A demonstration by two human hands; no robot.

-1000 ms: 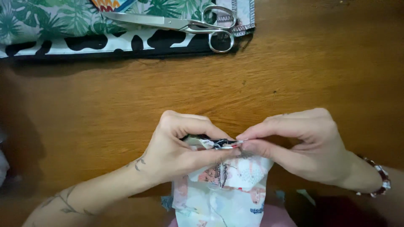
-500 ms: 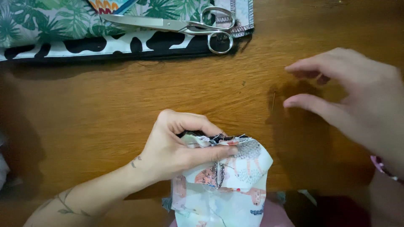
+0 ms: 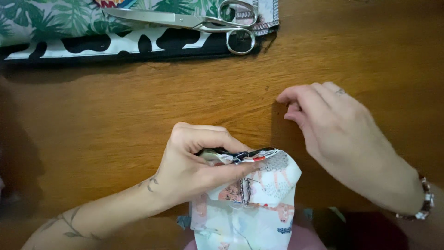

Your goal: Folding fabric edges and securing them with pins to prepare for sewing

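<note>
My left hand [image 3: 194,162] pinches the top edge of a small piece of pale patterned fabric [image 3: 259,199] near the front edge of the wooden table [image 3: 138,106]. The fabric has pink and grey animal prints and a short dark seam in its middle. My right hand [image 3: 337,129] hovers over the table to the right of the fabric, fingers curled and close together, fingertips near the wood. Whether they pinch something tiny is not visible. A beaded bracelet [image 3: 423,206] is on that wrist.
Silver scissors [image 3: 194,21] lie at the far edge on a stack of folded fabrics: a green leaf print [image 3: 46,18] over a black-and-white cow print [image 3: 106,44]. A dark red shape shows at the bottom right.
My right hand let go of the fabric's top edge, swung out to the right, then came back down toward the table. My left hand kept its pinch on the fabric.
</note>
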